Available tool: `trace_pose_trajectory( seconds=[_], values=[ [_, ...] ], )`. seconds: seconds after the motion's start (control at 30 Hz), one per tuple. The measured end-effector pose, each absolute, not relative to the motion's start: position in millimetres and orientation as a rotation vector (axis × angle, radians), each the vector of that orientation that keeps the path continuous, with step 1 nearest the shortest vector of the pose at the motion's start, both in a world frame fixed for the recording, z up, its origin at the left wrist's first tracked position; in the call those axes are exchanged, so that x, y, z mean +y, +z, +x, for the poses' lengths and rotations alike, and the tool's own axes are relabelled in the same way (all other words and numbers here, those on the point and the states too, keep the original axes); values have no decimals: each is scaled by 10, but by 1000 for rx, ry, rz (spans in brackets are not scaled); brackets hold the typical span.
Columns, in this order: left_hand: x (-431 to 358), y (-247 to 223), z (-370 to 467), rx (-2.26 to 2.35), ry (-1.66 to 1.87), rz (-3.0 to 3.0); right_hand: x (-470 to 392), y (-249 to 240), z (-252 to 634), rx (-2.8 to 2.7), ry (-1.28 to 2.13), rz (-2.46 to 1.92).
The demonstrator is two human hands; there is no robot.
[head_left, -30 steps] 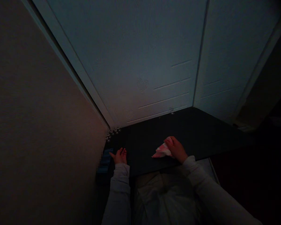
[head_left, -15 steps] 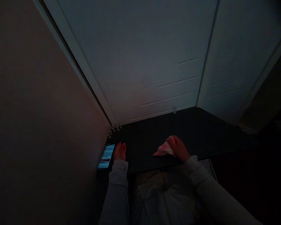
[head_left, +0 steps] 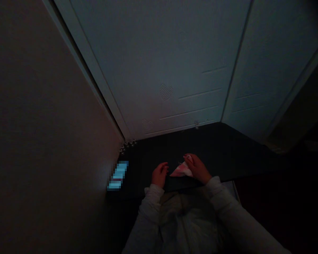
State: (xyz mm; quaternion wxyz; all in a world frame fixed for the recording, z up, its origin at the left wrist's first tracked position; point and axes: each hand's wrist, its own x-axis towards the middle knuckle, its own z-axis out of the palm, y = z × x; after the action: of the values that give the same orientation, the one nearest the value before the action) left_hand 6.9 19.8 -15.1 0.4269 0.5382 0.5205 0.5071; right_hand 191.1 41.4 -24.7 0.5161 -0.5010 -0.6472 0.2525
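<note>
In the dim head view my right hand (head_left: 199, 168) is closed on a pink and white cloth (head_left: 180, 170). The cloth hangs in a pointed fold toward the left, low over the dark tabletop (head_left: 214, 144). Just left of its tip is my left hand (head_left: 159, 175), fingers loosely bent and apart, with nothing visible in it. A tiny, unclear thing shows at the cloth's upper edge beside my right fingertips. Several small shiny pieces (head_left: 126, 145) stand at the table's back left corner, and a similar small piece (head_left: 196, 125) is farther right along the back edge.
A lit screen (head_left: 118, 175), blurred into blocks, lies at the table's left edge. A wall (head_left: 55, 141) rises on the left. Pale panels (head_left: 159, 63) with embossed hearts and lines stand directly behind the tabletop.
My left hand has moved right, from beside the lit screen to near the cloth. My right hand, still on the cloth, has shifted slightly left.
</note>
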Motion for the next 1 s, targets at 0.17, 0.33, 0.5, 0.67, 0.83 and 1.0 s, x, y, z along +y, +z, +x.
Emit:
trace_pose_trajectory(
  seconds=[0.17, 0.33, 0.5, 0.67, 0.83, 1.0],
  values=[
    [190, -135, 30, 1282, 1253, 1356, 374, -218, 1849, -1611, 629, -1179],
    [198, -167, -3, 1265, 1276, 1313, 335, -233, 1694, -1630, 687, -1112],
    [206, -219, -17, 1265, 1305, 1230, 337, -271, 1602, -1515, 835, -1067],
    [164, -195, -6, 1196, 1270, 1213, 260, -165, 1595, -1559, 944, -1032],
    [148, -180, -34, 1142, 1214, 1241, 193, -85, 1607, -1582, 976, -1014],
    [148, -133, -56, 1107, 1218, 1246, 175, -58, 1606, -1596, 1022, -1018]
  ],
)
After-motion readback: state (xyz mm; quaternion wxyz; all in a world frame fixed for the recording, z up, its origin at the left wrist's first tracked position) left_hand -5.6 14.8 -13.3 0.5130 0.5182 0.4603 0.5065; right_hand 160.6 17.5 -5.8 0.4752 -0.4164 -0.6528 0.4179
